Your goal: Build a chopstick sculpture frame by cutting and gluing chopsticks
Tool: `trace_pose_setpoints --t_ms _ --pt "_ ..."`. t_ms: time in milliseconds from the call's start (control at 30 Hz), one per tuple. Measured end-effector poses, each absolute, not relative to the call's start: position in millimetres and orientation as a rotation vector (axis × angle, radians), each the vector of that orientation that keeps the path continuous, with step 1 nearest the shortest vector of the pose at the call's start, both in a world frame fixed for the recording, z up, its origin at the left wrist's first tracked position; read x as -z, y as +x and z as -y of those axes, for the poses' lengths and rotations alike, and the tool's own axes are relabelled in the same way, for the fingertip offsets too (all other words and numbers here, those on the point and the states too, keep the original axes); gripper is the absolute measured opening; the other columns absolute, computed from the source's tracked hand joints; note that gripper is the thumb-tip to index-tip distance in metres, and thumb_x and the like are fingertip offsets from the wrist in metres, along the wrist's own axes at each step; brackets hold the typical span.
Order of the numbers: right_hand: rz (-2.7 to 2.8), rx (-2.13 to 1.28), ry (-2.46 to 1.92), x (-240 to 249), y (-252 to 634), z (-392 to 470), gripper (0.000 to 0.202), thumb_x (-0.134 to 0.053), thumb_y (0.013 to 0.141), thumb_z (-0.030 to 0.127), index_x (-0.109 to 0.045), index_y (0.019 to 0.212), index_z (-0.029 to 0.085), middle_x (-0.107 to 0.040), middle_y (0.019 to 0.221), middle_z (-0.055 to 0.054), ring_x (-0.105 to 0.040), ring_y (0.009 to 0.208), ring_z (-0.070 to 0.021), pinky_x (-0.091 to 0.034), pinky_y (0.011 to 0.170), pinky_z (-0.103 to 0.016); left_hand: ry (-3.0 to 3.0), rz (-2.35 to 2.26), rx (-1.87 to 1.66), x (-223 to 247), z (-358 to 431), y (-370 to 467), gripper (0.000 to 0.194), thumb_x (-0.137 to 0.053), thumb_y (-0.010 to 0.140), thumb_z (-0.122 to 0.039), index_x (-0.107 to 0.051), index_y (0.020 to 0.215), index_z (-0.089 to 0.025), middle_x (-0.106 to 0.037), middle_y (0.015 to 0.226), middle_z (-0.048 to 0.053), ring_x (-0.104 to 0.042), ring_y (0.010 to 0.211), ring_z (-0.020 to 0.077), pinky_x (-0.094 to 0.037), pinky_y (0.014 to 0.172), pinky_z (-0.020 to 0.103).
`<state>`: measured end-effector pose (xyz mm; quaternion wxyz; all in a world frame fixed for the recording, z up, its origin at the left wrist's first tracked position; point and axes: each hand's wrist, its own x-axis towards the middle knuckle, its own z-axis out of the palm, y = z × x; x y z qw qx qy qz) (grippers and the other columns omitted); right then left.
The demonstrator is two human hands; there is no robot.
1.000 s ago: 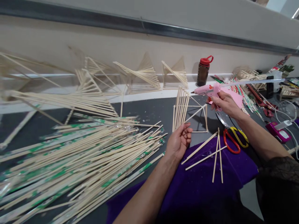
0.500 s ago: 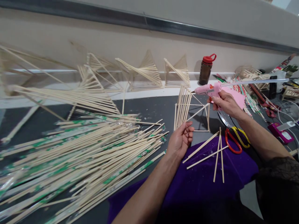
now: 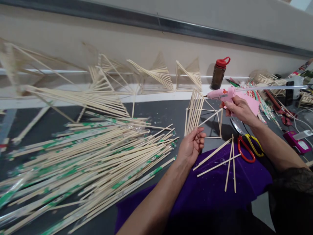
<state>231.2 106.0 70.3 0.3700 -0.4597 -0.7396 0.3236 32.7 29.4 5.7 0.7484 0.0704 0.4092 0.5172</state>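
Observation:
My right hand (image 3: pixel 236 106) is closed round a pink hot glue gun (image 3: pixel 221 94), a long clear glue stick (image 3: pixel 271 87) jutting from its rear. The gun's nozzle is by the top corner of a small wooden stick frame (image 3: pixel 194 111), which has a fan of slats on its left side. At the frame's lower front, my left hand (image 3: pixel 193 143) has thumb and fingers pinched on it. The fingers hide the exact spot they grip. Several loose wooden sticks (image 3: pixel 228 166) lie on purple cloth (image 3: pixel 207 192) nearer me, touching scissors (image 3: pixel 246 148) with red and yellow handles.
A big pile of chopsticks (image 3: pixel 110 153), many in green-printed wrappers, covers the left of the dark table. Finished twisted stick frames (image 3: pixel 156 76) line the wall. At the back stands a brown bottle (image 3: pixel 218 75) with a red lid. Clutter and a magenta device (image 3: pixel 297 142) lie right.
The whole view has shifted slightly, so things appear a little further right. Both hands keep their hold, with the glue gun's nozzle still at the frame's top.

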Motion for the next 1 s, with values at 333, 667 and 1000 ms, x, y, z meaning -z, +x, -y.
trace_pose_setpoints --t_ms 333,667,1000 --pt "1.931 -0.784 -1.185 -72.7 228.8 -104.7 0.035 -0.053 0.086 0.050 -0.061 0.096 0.017 -0.063 0.068 0.000 -0.054 0.052 -0.0109 -0.039 0.048 -0.023 0.164 -0.881 -1.134 -2.7 -30.2 32.1 0.021 -0.052 0.093 -0.024 -0.063 0.085 -0.009 -0.061 0.057 0.002 -0.048 0.037 0.0040 -0.033 0.035 0.012" --pt "1.965 -0.770 -1.182 -71.7 230.6 -105.3 0.032 -0.052 0.087 0.047 -0.060 0.094 0.017 -0.059 0.061 0.002 -0.054 0.052 -0.0113 -0.039 0.049 -0.023 0.158 -0.892 -1.130 -4.4 -29.9 32.3 0.024 -0.046 0.096 -0.023 -0.062 0.086 -0.009 -0.060 0.056 0.001 -0.047 0.037 0.0040 -0.032 0.034 0.012" --pt "1.968 -0.715 -1.207 -67.3 231.3 -106.4 0.032 -0.051 0.089 0.047 -0.061 0.093 0.017 -0.057 0.058 0.002 -0.052 0.051 -0.0115 -0.041 0.052 -0.024 0.159 -0.886 -1.132 -4.0 -29.7 32.0 0.024 -0.047 0.095 -0.023 -0.063 0.084 -0.009 -0.061 0.056 0.001 -0.048 0.037 0.0041 -0.033 0.034 0.012"
